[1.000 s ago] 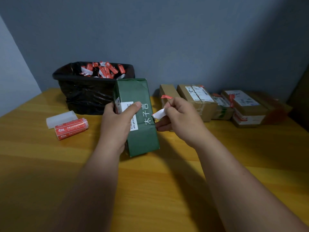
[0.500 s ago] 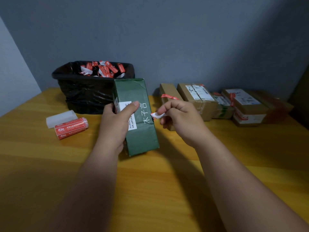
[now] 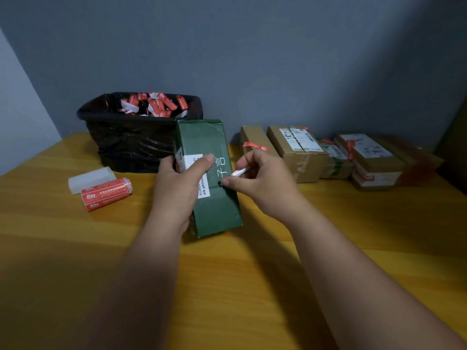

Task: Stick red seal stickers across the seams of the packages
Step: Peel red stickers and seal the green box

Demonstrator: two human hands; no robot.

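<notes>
A dark green package [image 3: 209, 200] with a white label stands tilted on the wooden table, gripped from the left by my left hand [image 3: 177, 188], thumb across its front. My right hand [image 3: 262, 180] is just right of it, pinching a small white strip of sticker backing [image 3: 240, 171] between its fingers; the thumb tip touches the package's right edge. A roll of red seal stickers [image 3: 106, 194] lies on the table to the left. No red sticker is visible on the green package's front.
A black-lined bin [image 3: 136, 142] holding several red and white scraps stands behind the green package. Several brown cardboard packages [image 3: 303, 152] with red seal stickers sit in a row at the back right. A white plastic case [image 3: 89, 178] lies beside the roll.
My right hand has shifted slightly down and left, its thumb now at the green package's right edge, the white strip still pinched. My left hand keeps its hold.
</notes>
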